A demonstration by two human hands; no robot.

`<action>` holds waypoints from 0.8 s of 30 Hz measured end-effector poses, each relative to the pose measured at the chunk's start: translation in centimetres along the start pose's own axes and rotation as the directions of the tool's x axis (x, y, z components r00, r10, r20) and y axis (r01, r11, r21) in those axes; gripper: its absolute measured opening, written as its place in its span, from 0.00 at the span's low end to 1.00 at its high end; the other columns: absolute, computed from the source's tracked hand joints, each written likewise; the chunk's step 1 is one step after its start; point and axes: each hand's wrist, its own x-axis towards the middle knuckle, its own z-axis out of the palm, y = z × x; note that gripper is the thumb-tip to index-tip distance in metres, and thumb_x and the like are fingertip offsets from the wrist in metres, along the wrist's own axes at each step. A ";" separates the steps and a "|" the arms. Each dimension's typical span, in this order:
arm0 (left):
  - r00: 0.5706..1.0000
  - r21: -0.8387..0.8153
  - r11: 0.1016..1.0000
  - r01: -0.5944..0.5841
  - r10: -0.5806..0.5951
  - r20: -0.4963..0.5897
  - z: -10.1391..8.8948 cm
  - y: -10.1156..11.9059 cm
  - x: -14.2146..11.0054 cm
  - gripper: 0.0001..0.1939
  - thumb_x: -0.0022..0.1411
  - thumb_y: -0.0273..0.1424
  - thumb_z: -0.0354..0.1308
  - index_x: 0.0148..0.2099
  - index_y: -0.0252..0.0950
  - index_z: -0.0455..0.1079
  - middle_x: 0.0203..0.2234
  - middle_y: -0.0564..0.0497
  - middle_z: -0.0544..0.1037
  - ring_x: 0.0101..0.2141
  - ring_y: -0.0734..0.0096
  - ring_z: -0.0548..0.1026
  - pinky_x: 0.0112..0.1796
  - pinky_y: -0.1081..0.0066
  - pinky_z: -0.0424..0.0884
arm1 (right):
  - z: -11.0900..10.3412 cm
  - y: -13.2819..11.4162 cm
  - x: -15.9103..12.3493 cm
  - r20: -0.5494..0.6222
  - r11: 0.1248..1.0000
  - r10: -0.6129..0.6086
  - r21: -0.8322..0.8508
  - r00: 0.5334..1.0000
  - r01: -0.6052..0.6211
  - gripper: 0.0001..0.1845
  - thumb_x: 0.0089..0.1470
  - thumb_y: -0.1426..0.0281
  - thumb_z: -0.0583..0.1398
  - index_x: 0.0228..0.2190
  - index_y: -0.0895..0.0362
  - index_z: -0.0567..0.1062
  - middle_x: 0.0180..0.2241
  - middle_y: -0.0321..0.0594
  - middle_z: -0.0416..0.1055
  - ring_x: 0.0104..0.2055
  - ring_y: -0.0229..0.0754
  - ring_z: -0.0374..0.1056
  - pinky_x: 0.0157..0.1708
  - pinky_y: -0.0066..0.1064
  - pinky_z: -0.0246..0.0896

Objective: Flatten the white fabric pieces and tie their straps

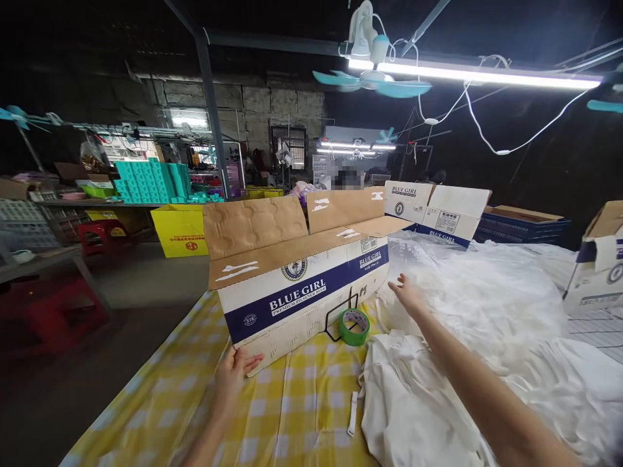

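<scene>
A long white-and-blue cardboard box [296,308] printed BLUE GIRL stands on the yellow checked cloth, its top flaps up. At its lower left corner, my left hand [234,364] grips the box edge, fingers along the bottom. My right hand [405,292] reaches out beside the box's right end, fingers apart and holding nothing, over white fabric. A roll of green tape [355,328] rests against a black wire stand [333,323] in front of the box. Nearer to me lies a short white strip [353,415].
White fabric [467,305] is heaped across the table's right side. Another BLUE GIRL box [450,207] stands behind, and a third box [598,272] at the right edge. A yellow bin [179,231] and red stools [100,237] are at left. A fan [372,81] hangs overhead.
</scene>
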 end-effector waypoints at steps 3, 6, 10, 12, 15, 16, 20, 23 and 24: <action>0.999 0.005 1.000 0.011 -0.011 0.030 -1.5 0.0 2.2 0.23 0.55 0.47 0.54 0.45 0.36 0.60 0.27 0.48 0.80 0.32 0.60 0.79 0.39 0.62 0.75 | 0.5 0.2 2.0 0.004 0.997 0.033 0.065 0.999 -0.033 0.41 0.45 0.53 0.56 0.57 0.56 0.53 0.57 0.53 0.57 0.51 0.51 0.63 0.42 0.38 0.64; 0.996 0.022 0.999 0.034 -0.036 0.085 -3.0 0.4 4.3 0.23 0.53 0.48 0.57 0.43 0.37 0.59 0.29 0.48 0.79 0.34 0.58 0.79 0.40 0.61 0.74 | 0.6 0.3 3.4 -0.002 0.991 0.069 0.115 0.998 -0.068 0.40 0.48 0.52 0.55 0.57 0.57 0.53 0.58 0.54 0.55 0.53 0.51 0.61 0.43 0.39 0.63; 0.987 0.014 0.996 0.086 -0.087 0.133 -4.8 0.8 6.9 0.25 0.48 0.48 0.61 0.41 0.38 0.58 0.29 0.49 0.79 0.33 0.55 0.78 0.39 0.59 0.75 | 0.8 0.4 4.2 0.031 0.980 0.090 0.173 0.995 -0.094 0.34 0.52 0.52 0.53 0.56 0.54 0.57 0.57 0.49 0.57 0.54 0.49 0.60 0.44 0.40 0.62; 0.984 0.014 0.994 0.106 -0.107 0.143 -5.4 1.1 7.9 0.25 0.47 0.48 0.62 0.39 0.38 0.58 0.29 0.48 0.79 0.34 0.53 0.78 0.38 0.58 0.75 | 1.0 0.5 4.4 0.052 0.974 0.099 0.199 0.994 -0.107 0.30 0.53 0.52 0.53 0.54 0.52 0.59 0.56 0.47 0.58 0.54 0.47 0.60 0.43 0.37 0.62; 0.977 0.043 0.990 0.138 -0.143 0.159 -6.1 1.7 9.1 0.25 0.46 0.47 0.63 0.36 0.37 0.58 0.28 0.46 0.79 0.35 0.52 0.78 0.39 0.59 0.74 | 1.1 0.6 4.6 0.070 0.963 0.124 0.231 0.990 -0.137 0.25 0.56 0.56 0.53 0.51 0.55 0.63 0.53 0.47 0.62 0.50 0.46 0.63 0.44 0.40 0.62; 0.977 0.050 0.988 0.145 -0.151 0.153 -6.2 2.0 9.4 0.25 0.46 0.47 0.63 0.36 0.37 0.58 0.28 0.46 0.79 0.35 0.53 0.78 0.39 0.59 0.74 | 1.1 0.6 4.5 0.075 0.960 0.134 0.239 0.988 -0.148 0.23 0.57 0.58 0.53 0.50 0.57 0.64 0.51 0.46 0.63 0.48 0.45 0.64 0.44 0.42 0.62; 0.982 0.055 0.990 0.126 -0.132 0.134 -7.0 2.7 11.0 0.25 0.44 0.46 0.65 0.37 0.37 0.61 0.29 0.47 0.79 0.34 0.55 0.78 0.37 0.63 0.75 | 0.9 0.7 4.0 0.108 0.948 0.171 0.254 0.979 -0.193 0.18 0.58 0.63 0.55 0.47 0.59 0.67 0.46 0.44 0.66 0.43 0.42 0.66 0.42 0.41 0.64; 0.983 0.075 0.993 0.091 -0.102 0.150 -7.6 2.6 12.5 0.24 0.46 0.44 0.65 0.41 0.37 0.62 0.31 0.49 0.79 0.34 0.57 0.78 0.38 0.64 0.75 | 0.6 0.9 3.3 0.122 0.945 0.190 0.248 0.974 -0.215 0.17 0.57 0.64 0.55 0.47 0.59 0.67 0.46 0.43 0.66 0.43 0.42 0.66 0.41 0.40 0.65; 0.984 0.083 0.993 0.080 -0.092 0.151 -7.8 2.5 13.1 0.24 0.47 0.44 0.64 0.41 0.37 0.62 0.31 0.50 0.79 0.35 0.58 0.78 0.39 0.64 0.74 | 0.5 1.0 3.1 0.121 0.945 0.195 0.243 0.973 -0.219 0.17 0.57 0.64 0.55 0.47 0.59 0.67 0.46 0.43 0.66 0.43 0.42 0.66 0.41 0.40 0.65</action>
